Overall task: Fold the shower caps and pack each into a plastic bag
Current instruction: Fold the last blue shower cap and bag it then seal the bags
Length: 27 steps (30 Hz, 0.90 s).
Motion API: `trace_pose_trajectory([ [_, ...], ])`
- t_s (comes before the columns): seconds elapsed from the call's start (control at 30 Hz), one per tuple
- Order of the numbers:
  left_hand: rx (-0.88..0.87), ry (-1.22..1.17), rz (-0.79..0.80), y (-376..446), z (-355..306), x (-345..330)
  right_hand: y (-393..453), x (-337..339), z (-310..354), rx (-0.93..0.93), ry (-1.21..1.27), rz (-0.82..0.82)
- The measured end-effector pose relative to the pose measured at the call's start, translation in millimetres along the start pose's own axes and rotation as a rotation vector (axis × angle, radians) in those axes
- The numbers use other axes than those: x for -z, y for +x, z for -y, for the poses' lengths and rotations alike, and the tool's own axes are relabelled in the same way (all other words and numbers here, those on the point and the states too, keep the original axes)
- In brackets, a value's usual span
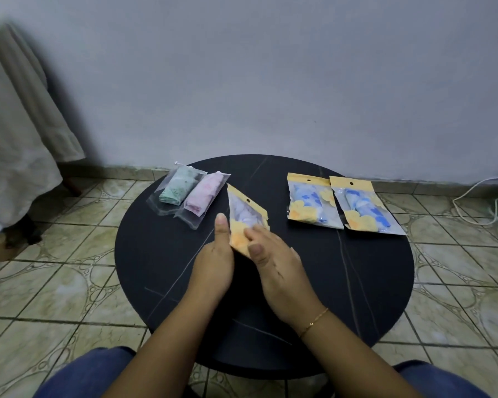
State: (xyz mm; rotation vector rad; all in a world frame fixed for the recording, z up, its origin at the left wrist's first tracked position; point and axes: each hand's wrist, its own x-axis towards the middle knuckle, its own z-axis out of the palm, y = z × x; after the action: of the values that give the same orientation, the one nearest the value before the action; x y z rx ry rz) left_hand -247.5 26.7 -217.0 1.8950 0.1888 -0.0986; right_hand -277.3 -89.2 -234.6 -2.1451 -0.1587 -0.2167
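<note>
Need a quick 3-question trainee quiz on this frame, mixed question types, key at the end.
1. How many packs lie flat on the round table, not held?
2. True or false: both hands hold the yellow-trimmed bag.
3. Which packs are left of the held one? A) green pack and pink pack B) two blue packs

Key: 1. four, counting the blue packs; 2. true: left hand, right hand; 3. A

Five packed bags on table

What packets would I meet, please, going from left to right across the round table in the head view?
Green cap bag → pink cap bag → held yellow packet → first blue-flowered packet → second blue-flowered packet.
</note>
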Motion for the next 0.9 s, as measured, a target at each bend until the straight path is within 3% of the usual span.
trace_pose_trajectory([
  [0.23, -0.032, 0.146, -0.087, 14.1, 7.3, 12.8, 8.6, 2.1, -11.6, -0.081, -0.222, 0.217],
  [0.4, -0.205, 0.527, -0.223, 11.2, 14.4, 2.0, 19.1, 1.6, -23.1, -0.02, -0.434, 0.17],
  [0.57, -0.433, 0.756, -0.18, 16.3, 15.6, -15.0, 41.3, 4.4, -26.8, 0.061, -0.577, 0.154],
  [0.9, -0.455, 0.984, -0.14, 70.1, 0.2, -42.6, 98.9, 6.5, -45.5, 0.157, -1.029, 0.162],
])
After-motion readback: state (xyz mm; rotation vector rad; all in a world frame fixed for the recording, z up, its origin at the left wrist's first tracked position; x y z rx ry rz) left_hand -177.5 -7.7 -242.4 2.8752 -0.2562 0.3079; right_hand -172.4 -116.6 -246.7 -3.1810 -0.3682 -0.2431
